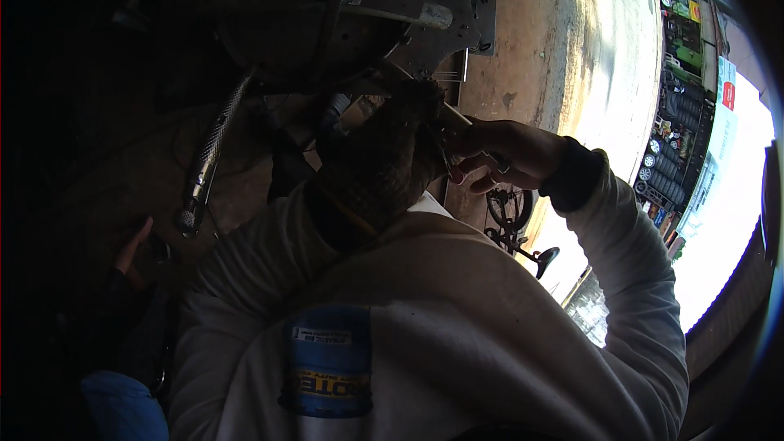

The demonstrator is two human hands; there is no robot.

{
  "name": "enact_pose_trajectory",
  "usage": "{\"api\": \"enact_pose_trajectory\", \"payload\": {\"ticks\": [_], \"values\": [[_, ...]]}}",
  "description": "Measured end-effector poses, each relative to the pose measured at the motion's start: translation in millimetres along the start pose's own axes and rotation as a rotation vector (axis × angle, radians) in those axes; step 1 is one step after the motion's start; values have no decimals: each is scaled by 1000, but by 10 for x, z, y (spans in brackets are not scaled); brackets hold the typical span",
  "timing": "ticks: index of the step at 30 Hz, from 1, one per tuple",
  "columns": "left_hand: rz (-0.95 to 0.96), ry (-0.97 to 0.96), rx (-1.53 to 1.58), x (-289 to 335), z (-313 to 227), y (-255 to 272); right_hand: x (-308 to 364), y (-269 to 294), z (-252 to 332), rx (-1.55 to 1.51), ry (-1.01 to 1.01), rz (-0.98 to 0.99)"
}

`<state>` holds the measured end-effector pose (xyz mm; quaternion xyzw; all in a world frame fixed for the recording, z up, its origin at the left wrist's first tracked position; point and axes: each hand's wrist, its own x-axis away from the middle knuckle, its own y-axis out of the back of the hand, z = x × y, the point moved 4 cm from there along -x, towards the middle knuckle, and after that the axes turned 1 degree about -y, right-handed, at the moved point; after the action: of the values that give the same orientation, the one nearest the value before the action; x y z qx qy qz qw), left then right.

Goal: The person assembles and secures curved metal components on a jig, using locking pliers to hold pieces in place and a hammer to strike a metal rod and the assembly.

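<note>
My left hand [371, 159] wears a dark, worn glove and reaches to the underside of a dark metal machine frame [457, 41]. Deep shade hides its fingers and whatever they may hold. A pale rod [453, 114] runs just past the glove toward my right hand. Bare and with curled fingers, my right hand [510, 151] sits close beside the glove. Its fingers are closed around a thin tool with a red end [455, 173], whose kind I cannot make out. A knurled metal bar [212, 143] slants down from the frame, left of my gloved hand.
Another person's hand [135, 247] shows at the left, above a blue garment [122, 404]. A bicycle [510, 220] stands beyond my right forearm. Stacked tyres [674, 147] line a sunlit shop front at the far right. A blue can-shaped thing [329, 359] shows against my pale shirt.
</note>
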<state>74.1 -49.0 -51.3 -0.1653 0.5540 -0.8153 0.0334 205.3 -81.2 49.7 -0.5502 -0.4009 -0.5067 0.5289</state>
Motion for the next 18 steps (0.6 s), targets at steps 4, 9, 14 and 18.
{"api": "enact_pose_trajectory", "payload": {"ticks": [4,9,14,18], "values": [[-39,-58,-135,21,-47,-162,28,-29,63,52,-17,9],[-76,-112,-321,4,-84,-228,82,-54,168,104,-20,8],[-114,-141,-468,-5,-115,-271,56,3,162,95,25,24],[-138,-155,-557,-8,-119,-298,67,-25,195,111,52,6]]}}
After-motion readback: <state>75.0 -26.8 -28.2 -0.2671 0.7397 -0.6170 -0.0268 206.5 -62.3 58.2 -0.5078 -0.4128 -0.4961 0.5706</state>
